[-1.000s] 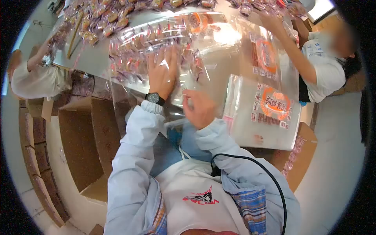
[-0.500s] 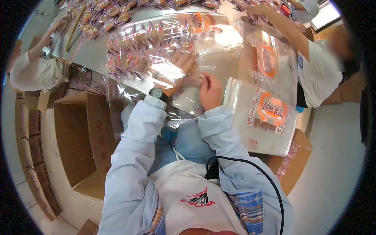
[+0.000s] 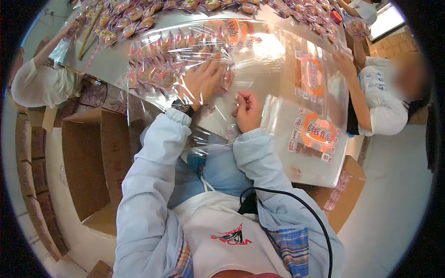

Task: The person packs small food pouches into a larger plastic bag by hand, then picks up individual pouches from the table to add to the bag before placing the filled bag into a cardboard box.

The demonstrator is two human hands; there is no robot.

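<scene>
A large clear plastic bag [image 3: 160, 109] with orange and red print lies across the table's near edge. In it, small wrapped snack packets [image 3: 157, 76] stand in two rows. My left hand [image 3: 201, 83] is inside the bag, fingers spread flat, at the right end of the nearer row. One packet [image 3: 227, 79] is beside its fingertips. Closed in a pinch, my right hand [image 3: 249, 111] is at the bag's mouth, apparently holding the film; its fingertips are partly hidden. Right of it lies a stack of flat printed bags [image 3: 296, 153].
Loose wrapped packets [image 3: 134, 18] are heaped along the table's far side. Open cardboard boxes [image 3: 88, 162] stand below on the left, and another carton [image 3: 345, 192] is on the right. A co-worker [image 3: 382, 102] sits at right, another person [image 3: 44, 85] at left.
My left hand has shifted up and left over the packets, its fingers more spread. My right hand has barely moved. The right co-worker's arm has drawn back from the heap toward the bags.
</scene>
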